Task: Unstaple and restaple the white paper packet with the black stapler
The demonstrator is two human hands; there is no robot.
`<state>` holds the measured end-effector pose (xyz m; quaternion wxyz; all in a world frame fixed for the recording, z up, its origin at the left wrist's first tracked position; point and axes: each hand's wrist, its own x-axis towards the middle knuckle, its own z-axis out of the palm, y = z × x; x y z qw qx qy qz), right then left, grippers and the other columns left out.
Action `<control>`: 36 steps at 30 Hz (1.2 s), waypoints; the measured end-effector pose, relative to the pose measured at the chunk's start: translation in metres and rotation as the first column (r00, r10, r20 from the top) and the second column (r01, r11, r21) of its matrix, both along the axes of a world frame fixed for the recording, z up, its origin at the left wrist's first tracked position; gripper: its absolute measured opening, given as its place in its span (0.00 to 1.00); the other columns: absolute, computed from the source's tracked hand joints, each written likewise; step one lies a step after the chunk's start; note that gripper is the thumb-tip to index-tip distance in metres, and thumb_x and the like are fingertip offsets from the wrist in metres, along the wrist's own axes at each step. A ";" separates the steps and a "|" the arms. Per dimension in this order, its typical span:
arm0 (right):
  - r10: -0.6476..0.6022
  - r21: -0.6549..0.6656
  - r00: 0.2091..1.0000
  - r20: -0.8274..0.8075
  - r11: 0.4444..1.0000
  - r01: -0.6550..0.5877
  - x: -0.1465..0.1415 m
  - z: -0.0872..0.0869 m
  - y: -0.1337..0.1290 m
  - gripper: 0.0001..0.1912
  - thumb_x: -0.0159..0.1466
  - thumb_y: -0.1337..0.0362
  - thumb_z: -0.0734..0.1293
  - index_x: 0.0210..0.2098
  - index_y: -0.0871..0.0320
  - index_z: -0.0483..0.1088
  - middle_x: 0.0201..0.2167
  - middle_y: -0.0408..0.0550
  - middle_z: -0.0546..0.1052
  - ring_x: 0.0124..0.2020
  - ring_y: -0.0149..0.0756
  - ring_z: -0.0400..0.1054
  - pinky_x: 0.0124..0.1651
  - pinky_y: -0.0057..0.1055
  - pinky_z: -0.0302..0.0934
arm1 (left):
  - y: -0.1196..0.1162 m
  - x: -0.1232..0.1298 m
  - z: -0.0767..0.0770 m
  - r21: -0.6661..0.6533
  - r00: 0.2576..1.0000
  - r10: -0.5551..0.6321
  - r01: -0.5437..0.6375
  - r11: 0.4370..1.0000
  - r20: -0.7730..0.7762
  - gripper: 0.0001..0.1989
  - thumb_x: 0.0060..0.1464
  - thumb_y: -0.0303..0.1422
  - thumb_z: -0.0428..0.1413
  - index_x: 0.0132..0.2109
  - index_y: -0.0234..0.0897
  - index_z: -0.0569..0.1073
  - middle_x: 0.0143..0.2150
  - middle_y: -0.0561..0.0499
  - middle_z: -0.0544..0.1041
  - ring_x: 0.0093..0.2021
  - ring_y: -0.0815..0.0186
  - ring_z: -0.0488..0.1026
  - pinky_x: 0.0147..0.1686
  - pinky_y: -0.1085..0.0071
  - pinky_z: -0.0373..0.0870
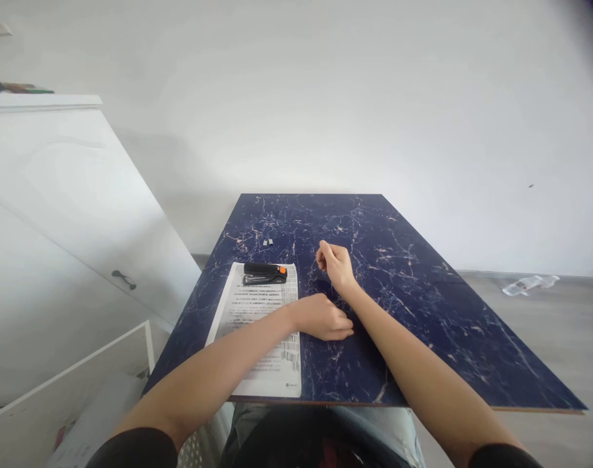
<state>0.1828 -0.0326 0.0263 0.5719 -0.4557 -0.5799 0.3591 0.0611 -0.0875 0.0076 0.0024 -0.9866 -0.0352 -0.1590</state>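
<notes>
My left hand (324, 318) reaches across the sheet to the right, its fingers curled in and resting low over the dark tabletop. No object shows in it. Just beyond it, my right hand (336, 264) is folded into a loose fist, with nothing visible between the fingers. A black stapler (264, 274) with an orange patch lies across the top of a printed paper (260, 312), left of both hands. My left forearm covers part of the print. Farther back on the table lie two small pale grey pieces (267, 242), too small to name.
The blue marble-patterned table (423, 312) narrows toward a white wall (325, 97). A white cabinet (67, 214) with a dark handle stands at the left. On the floor to the right lies a clear plastic item (530, 285). My lap is at the table's near edge.
</notes>
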 end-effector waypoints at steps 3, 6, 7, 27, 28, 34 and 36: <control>-0.024 0.046 1.000 0.008 0.999 0.024 0.004 0.000 0.002 0.30 0.69 0.43 0.61 0.17 0.56 0.61 0.14 0.40 0.59 0.17 0.27 0.50 0.22 0.28 0.46 | 0.000 0.000 0.000 -0.005 1.000 0.003 -0.003 1.000 0.002 0.17 0.67 0.36 0.49 0.30 0.38 0.73 0.27 0.53 0.78 0.23 0.70 0.72 0.22 0.68 0.55; -0.046 0.056 0.999 0.012 0.997 0.045 0.006 0.000 0.003 0.31 0.68 0.43 0.61 0.17 0.56 0.58 0.15 0.40 0.56 0.18 0.27 0.47 0.22 0.29 0.44 | 0.000 0.000 0.000 -0.007 1.000 0.001 -0.001 1.000 0.010 0.17 0.67 0.36 0.50 0.30 0.38 0.73 0.27 0.53 0.78 0.23 0.70 0.71 0.21 0.69 0.54; -0.054 0.055 0.998 0.015 0.997 0.053 0.006 0.000 0.003 0.31 0.68 0.42 0.61 0.17 0.55 0.57 0.15 0.40 0.56 0.18 0.27 0.46 0.23 0.30 0.44 | 0.000 0.000 -0.001 -0.007 1.000 0.003 -0.003 1.000 0.011 0.17 0.67 0.36 0.50 0.30 0.38 0.73 0.27 0.53 0.78 0.23 0.70 0.71 0.21 0.69 0.54; 0.431 -0.003 0.761 0.484 0.871 -0.492 -0.023 0.011 0.013 0.18 0.60 0.54 0.74 0.45 0.56 0.74 0.42 0.48 0.77 0.39 0.36 0.70 0.42 0.32 0.63 | 0.003 0.000 -0.006 0.011 0.999 -0.038 0.037 0.999 0.018 0.17 0.68 0.37 0.48 0.32 0.38 0.75 0.28 0.53 0.79 0.24 0.69 0.74 0.21 0.67 0.56; 0.444 -0.009 0.712 0.544 0.852 -0.524 -0.031 0.011 0.016 0.21 0.58 0.55 0.75 0.48 0.56 0.74 0.44 0.49 0.77 0.40 0.37 0.70 0.44 0.33 0.63 | 0.004 0.000 -0.007 0.018 0.999 -0.047 0.046 0.999 0.022 0.17 0.68 0.37 0.49 0.32 0.38 0.75 0.28 0.52 0.80 0.25 0.68 0.74 0.22 0.68 0.58; 0.399 0.008 0.589 0.703 0.823 -0.568 -0.059 0.000 0.025 0.19 0.57 0.59 0.76 0.46 0.58 0.75 0.38 0.49 0.77 0.37 0.37 0.69 0.42 0.32 0.60 | 0.009 0.000 -0.010 0.096 0.988 -0.130 0.123 0.988 0.079 0.15 0.67 0.35 0.49 0.36 0.38 0.78 0.30 0.50 0.81 0.30 0.64 0.76 0.33 0.66 0.69; 0.388 0.007 0.586 0.711 0.830 -0.558 -0.060 -0.002 0.025 0.16 0.58 0.60 0.76 0.44 0.59 0.76 0.36 0.47 0.77 0.35 0.36 0.68 0.40 0.30 0.59 | 0.010 0.000 -0.011 0.097 0.987 -0.138 0.130 0.987 0.078 0.15 0.66 0.34 0.50 0.36 0.39 0.79 0.31 0.49 0.81 0.30 0.64 0.77 0.34 0.67 0.70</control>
